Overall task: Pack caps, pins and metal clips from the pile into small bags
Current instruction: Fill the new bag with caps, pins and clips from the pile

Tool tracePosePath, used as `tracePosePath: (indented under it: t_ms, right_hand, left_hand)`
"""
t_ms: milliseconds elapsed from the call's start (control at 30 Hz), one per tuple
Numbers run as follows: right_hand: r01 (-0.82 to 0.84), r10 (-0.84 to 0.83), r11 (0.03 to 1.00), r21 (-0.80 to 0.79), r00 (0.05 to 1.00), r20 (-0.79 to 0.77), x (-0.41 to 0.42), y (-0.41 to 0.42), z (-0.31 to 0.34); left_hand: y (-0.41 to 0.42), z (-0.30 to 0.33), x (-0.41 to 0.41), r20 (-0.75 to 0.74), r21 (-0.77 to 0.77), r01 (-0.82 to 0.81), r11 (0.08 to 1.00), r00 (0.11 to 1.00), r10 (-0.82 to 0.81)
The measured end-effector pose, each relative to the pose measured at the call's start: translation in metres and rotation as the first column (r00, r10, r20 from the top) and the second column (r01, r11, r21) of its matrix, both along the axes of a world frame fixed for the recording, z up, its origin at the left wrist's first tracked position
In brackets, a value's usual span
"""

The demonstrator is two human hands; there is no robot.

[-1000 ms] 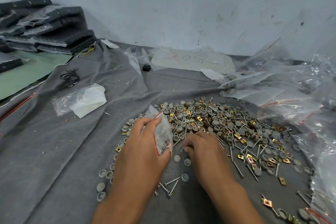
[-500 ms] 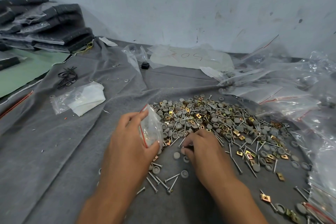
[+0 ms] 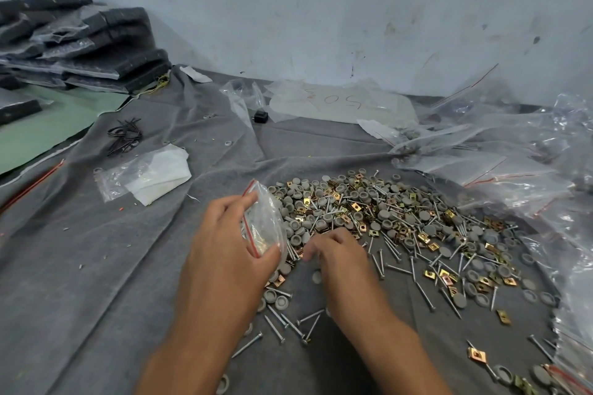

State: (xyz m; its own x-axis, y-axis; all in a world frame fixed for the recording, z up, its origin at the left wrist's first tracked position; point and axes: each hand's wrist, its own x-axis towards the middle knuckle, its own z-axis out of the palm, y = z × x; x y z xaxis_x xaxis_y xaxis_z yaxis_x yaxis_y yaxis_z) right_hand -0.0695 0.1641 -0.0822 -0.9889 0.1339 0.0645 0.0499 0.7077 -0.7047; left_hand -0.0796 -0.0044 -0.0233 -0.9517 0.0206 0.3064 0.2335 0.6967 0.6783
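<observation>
Gripping: a crinkled clear zip bag [image 3: 264, 224] is pinched upright by the left hand [image 3: 224, 253] | right hand [image 3: 340, 256] is curled, knuckles up, at the near edge of the pile [image 3: 401, 221]; whether it grips anything cannot be told | round grey caps, thin steel pins, brassy square clips are heaped on grey felt cloth [image 3: 96, 282].

Small bag [image 3: 264, 223] left of pile [image 3: 401, 224], on cloth [image 3: 96, 266]

Small packing workshop, piecework bench. Wrinkled grey felt cloth [image 3: 96, 266] covers the work surface against a scuffed, stained pale wall [image 3: 321, 9]. Loose heap of grey caps, steel pins and brass clips [image 3: 401, 218] just beyond the grip; clear zip bags [image 3: 513, 163] piled far right; bagged black foam strips [image 3: 80, 42] stacked far left.
</observation>
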Motion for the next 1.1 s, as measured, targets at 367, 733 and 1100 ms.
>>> tracePosePath:
  t_ms: [367, 733, 1100]
  right_hand:
    - [0.035, -0.002, 0.956, 0.291, 0.993, -0.115, 0.001, -0.009, 0.004]
    - [-0.143, 0.149, 0.959, 0.245, 0.989, -0.006, 0.014, 0.012, 0.014]
    - [-0.136, 0.067, 0.931, -0.339, 0.976, -0.209, 0.026, 0.007, 0.036]
  left_hand:
    - [0.002, 0.001, 0.002, -0.014, 0.005, 0.003, 1.0, 1.0, -0.003]
    - [0.007, 0.0, 0.002, -0.019, -0.015, 0.014, 1.0, 1.0, -0.014]
    - [0.01, -0.004, 0.004, -0.035, 0.018, 0.056, 0.998, 0.998, -0.055]
